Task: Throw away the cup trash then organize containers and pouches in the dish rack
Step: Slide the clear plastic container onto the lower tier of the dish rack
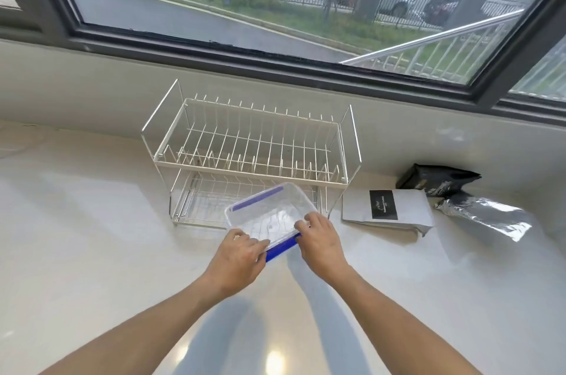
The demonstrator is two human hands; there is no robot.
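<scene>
A clear plastic container [269,213] with blue clips on its lid is held in front of the lower tier of a white two-tier wire dish rack [251,142]. My left hand [242,255] grips its near left corner. My right hand [318,237] grips its near right edge. The container's far end reaches into the rack's lower shelf opening. Both rack tiers hold nothing else. To the right lie three pouches: a white one with a black label [387,211], a black one [438,178] behind it, and a silver foil one [487,215].
The rack stands on a pale glossy counter [92,237] against a low white wall under a large window [275,1]. The pouches lie on the counter right of the rack.
</scene>
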